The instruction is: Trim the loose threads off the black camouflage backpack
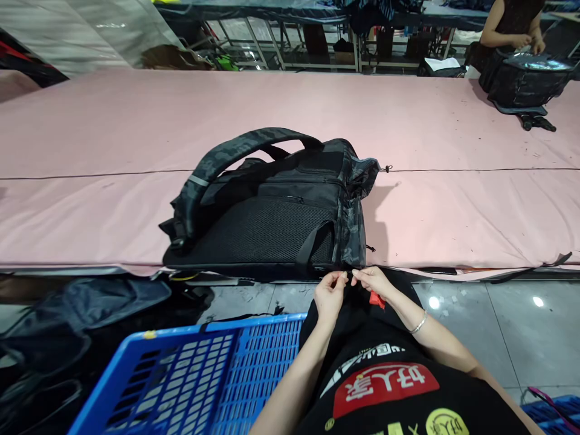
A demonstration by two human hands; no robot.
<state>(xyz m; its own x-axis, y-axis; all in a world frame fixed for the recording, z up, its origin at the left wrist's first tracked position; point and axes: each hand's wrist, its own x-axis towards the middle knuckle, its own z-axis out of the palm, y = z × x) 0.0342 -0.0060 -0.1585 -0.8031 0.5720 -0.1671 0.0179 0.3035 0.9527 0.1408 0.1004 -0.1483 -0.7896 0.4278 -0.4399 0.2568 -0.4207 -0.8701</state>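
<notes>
A black backpack (281, 223) with a mesh side panel lies on the pink-covered table, its camouflage-patterned padded strap (235, 148) arching upward. At the table's front edge, by the backpack's lower right corner, my left hand (330, 295) is closed in a pinch. My right hand (374, 283) is closed too, its fingertips close to the left ones. What the fingertips pinch is too small to make out. Beneath the right palm, apparently held in the curled fingers, a small red object (377, 299) shows; its kind is hidden.
A blue plastic crate (217, 374) stands below the table, left of my body. Dark bags or fabric (81, 326) lie farther left. Across the pink table (90, 133), a person's hands (528, 42) are at another black backpack (521, 78). Loose black straps (539, 266) lie along the front edge.
</notes>
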